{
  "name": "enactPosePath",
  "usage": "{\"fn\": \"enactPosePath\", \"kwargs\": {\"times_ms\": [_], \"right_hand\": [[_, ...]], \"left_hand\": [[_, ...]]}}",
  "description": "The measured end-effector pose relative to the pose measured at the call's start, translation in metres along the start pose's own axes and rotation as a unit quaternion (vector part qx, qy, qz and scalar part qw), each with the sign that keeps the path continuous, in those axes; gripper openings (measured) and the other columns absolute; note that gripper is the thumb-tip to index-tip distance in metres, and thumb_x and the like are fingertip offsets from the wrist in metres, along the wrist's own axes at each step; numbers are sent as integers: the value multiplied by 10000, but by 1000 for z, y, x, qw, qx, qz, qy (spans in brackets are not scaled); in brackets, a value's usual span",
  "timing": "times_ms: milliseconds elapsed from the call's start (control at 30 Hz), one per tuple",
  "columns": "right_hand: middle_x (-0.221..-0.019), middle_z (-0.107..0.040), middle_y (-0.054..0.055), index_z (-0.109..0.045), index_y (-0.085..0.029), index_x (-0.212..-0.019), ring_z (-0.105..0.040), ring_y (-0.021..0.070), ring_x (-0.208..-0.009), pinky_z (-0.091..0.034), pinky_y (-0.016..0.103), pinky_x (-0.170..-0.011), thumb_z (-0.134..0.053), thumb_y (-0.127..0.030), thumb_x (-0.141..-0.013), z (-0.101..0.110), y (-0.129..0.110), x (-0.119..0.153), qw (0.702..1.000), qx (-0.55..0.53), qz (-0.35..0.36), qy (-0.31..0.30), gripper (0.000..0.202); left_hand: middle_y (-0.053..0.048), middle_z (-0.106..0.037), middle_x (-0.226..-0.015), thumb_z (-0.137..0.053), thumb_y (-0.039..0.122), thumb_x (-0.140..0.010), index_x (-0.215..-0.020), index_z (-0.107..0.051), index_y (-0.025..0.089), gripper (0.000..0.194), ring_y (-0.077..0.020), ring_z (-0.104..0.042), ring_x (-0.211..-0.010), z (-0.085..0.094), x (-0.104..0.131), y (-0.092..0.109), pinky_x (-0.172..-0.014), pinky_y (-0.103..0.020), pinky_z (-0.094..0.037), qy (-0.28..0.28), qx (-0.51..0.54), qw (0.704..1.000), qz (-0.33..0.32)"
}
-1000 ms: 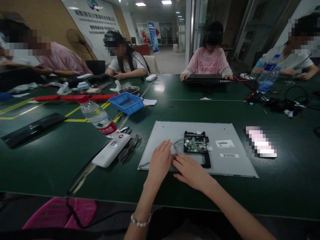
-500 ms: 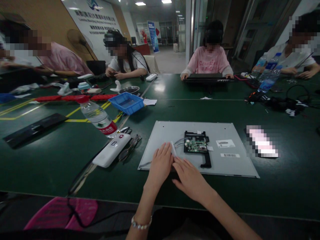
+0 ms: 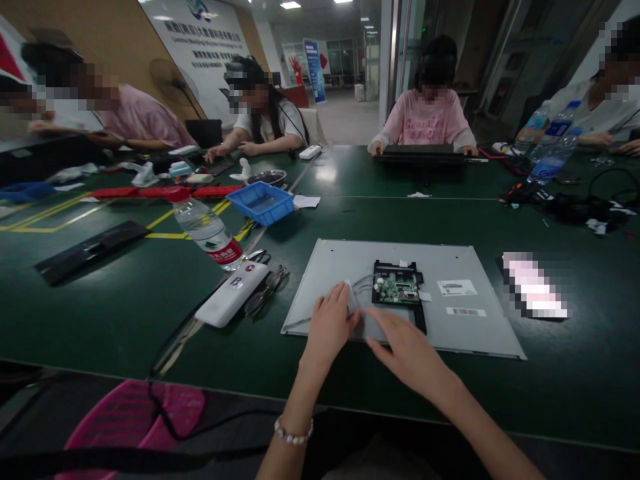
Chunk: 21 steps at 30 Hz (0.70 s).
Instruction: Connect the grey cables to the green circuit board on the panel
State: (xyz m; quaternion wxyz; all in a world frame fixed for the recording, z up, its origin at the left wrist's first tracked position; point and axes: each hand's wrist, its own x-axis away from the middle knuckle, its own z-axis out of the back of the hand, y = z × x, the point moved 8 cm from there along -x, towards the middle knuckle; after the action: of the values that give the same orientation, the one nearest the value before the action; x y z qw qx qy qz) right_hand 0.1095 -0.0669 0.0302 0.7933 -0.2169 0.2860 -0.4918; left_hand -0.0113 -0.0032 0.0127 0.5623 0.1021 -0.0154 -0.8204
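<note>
One grey panel point(image 3: 345, 260) lies on the green table point(image 3: 400, 220), circuit board point(image 3: 400, 291) and cables point(image 3: 364, 283) atop. The left hand point(image 3: 327, 325) rests by the cables, grip impossible to tell; the right hand point(image 3: 411, 348), fingers parted around nothing visible, has eased away, apparently leaving one-handed work.

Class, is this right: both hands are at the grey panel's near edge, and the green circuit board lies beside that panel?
No: in the head view, the green circuit board lies on the grey panel, not beside it. The left hand and right hand are at the panel's near edge.
</note>
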Motion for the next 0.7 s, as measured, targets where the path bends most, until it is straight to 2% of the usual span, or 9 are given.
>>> {"fn": "enactPosePath", "kwargs": {"times_ms": [100,167,267,367,467,567,700], "right_hand": [[-1250,-600,103,-509,-204,-1269,-567,248,-1138,-447,450,-975,-480,-288,-893,44,43,-5,997,-6,-68,40,386],[-1212,-620,96,-562,-210,-1201,-585,248,-1101,-455,445,-952,-500,-291,-876,71,78,-10,993,-12,-103,54,340],[-1157,-643,94,-582,-208,-1159,-615,239,-1023,-491,408,-874,-576,-260,-805,90,126,-19,990,-29,-139,24,358],[-1121,-654,95,-605,-194,-1113,-625,228,-978,-499,375,-837,-618,-227,-747,88,151,-23,986,-53,-151,-35,368],[-1086,-663,80,-624,-199,-1068,-630,218,-939,-496,362,-816,-650,-256,-714,78,155,-21,983,-74,-154,-67,359],[-1056,-669,66,-612,-211,-1093,-629,207,-915,-494,348,-784,-659,-273,-697,70,154,-17,982,-92,-152,-66,403],[-1017,-678,59,-603,-218,-1119,-634,197,-870,-495,319,-723,-661,-259,-677,67,150,-12,982,-101,-150,-51,448]], "left_hand": [[-149,-484,-1362,-595,320,-854,-1275,-454,144,477,-293,-465,-1249,3,0,3,-1011,-464,-386,8,4,1000,13],[-169,-453,-1379,-620,339,-835,-1278,-443,131,520,-315,-428,-1274,9,5,7,-1017,-481,-376,25,-1,1000,18],[-183,-323,-1464,-654,365,-807,-1345,-371,133,651,-341,-293,-1357,24,18,19,-1061,-503,-324,74,-5,997,6],[-147,-302,-1478,-650,304,-807,-1361,-365,174,636,-321,-266,-1370,34,30,29,-1091,-485,-294,93,-7,995,-24],[-117,-425,-1385,-611,186,-816,-1272,-474,202,477,-292,-391,-1281,33,33,29,-1049,-443,-356,70,-17,997,-27],[-83,-542,-1239,-551,121,-837,-1181,-544,213,356,-257,-506,-1125,28,27,26,-937,-397,-437,36,-28,998,-33],[-59,-616,-1082,-499,92,-864,-1035,-618,207,238,-229,-566,-970,25,16,21,-822,-365,-456,14,-60,998,-33]]}}
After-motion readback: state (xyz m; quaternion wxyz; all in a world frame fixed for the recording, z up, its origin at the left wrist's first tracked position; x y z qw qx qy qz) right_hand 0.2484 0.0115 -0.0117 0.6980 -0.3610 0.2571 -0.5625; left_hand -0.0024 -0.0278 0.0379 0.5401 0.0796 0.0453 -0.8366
